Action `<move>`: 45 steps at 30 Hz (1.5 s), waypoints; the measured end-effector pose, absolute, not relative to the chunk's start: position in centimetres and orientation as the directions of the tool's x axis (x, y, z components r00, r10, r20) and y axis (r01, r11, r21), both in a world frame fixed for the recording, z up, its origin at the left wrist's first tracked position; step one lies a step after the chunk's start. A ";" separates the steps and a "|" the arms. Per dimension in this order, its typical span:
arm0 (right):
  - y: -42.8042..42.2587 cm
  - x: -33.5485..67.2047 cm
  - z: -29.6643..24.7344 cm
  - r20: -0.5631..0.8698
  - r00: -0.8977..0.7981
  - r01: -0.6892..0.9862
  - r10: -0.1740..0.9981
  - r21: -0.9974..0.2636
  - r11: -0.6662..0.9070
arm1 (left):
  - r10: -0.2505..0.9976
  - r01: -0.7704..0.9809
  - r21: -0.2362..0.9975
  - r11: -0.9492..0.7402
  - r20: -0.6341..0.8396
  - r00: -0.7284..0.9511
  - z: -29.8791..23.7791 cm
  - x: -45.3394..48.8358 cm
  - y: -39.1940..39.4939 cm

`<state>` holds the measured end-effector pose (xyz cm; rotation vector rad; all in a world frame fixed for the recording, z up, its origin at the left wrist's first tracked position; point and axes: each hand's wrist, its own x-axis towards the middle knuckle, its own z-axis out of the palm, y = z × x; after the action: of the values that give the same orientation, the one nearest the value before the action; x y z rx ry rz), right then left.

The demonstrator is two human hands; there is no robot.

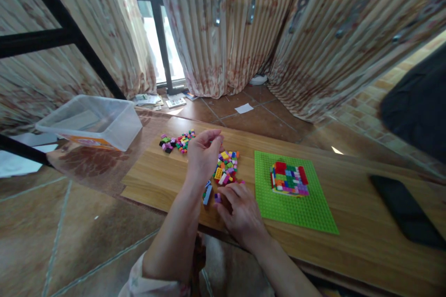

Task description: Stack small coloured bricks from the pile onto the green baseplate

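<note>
Left hand: the left hand (pixel 203 157) is raised over the worktop (pixel 156 174), thumb and fingertips drawn together; whether they grip a brick, I cannot tell.
Right hand: the right hand (pixel 245 214) is low over the near side, fingers curled, thumb beside a small purple brick (pixel 218 197); whether it grips anything, I cannot tell.
Loose bricks: a mixed-colour brick pile (pixel 229 161) lies just beyond the right hand; a blue-grey brick (pixel 208 195) lies left of it. A cluster of small bricks (pixel 184 143) sits left of the left hand.
Brick model: a multicoloured brick model (pixel 289 179), red on top, stands on a green studded baseplate (pixel 296 217), right of the right hand.
Dark phone-like slab: a black slab (pixel 406 209) lies far right of both hands.
Plastic box: a translucent box (pixel 124 125) stands well left of both hands.
</note>
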<state>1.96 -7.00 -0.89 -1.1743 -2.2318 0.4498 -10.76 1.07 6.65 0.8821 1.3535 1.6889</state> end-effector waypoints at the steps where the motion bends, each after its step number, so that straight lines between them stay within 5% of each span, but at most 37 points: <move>1: -7.1 1.9 -0.9 0.330 -0.459 0.636 0.825 -0.527 0.564 | 0.891 -0.152 0.980 -0.126 0.045 -0.452 6.7 -10.8 1.1; 5: -7.1 1.7 -1.1 0.348 -0.449 0.648 0.823 -0.507 0.568 | 0.888 -0.057 0.993 -0.107 0.070 -0.455 6.4 -11.8 1.3; 8: -6.9 1.9 -1.1 0.379 -0.382 0.670 0.843 -0.514 0.535 | 0.940 0.240 0.970 -0.032 0.111 -0.323 6.0 -13.8 1.0; 12: -6.6 2.3 -0.8 0.405 -0.289 0.674 0.868 -0.557 0.485 | 0.999 0.690 0.723 0.028 -0.048 0.010 5.9 -16.8 -0.1; 18: -6.5 2.4 -0.4 0.413 -0.257 0.642 0.873 -0.602 0.474 | 0.961 0.868 0.495 0.048 -0.258 0.094 5.8 -17.8 -1.6; 24: -6.4 2.4 -0.4 0.420 -0.237 0.641 0.876 -0.610 0.466 | 0.956 0.924 0.376 0.064 -0.288 0.052 5.1 -16.7 -2.3; 32: -6.0 3.1 0.4 0.463 -0.157 0.616 0.872 -0.645 0.453 | 0.958 0.832 0.549 -0.081 -0.186 0.216 5.3 -17.5 -1.5; 39: -5.3 5.6 2.4 0.542 0.032 0.492 0.840 -0.740 0.459 | 0.949 0.230 0.973 0.036 -0.106 0.298 6.5 -11.9 -1.2; 45: -5.0 8.3 3.3 0.480 0.054 0.414 0.876 -0.809 0.417 | 0.915 -0.165 0.940 0.298 -0.232 0.330 5.9 -5.8 -1.2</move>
<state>8.32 -4.99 3.31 -1.1789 -1.5568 0.5178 -5.80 -1.20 5.94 0.9908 0.9497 0.8831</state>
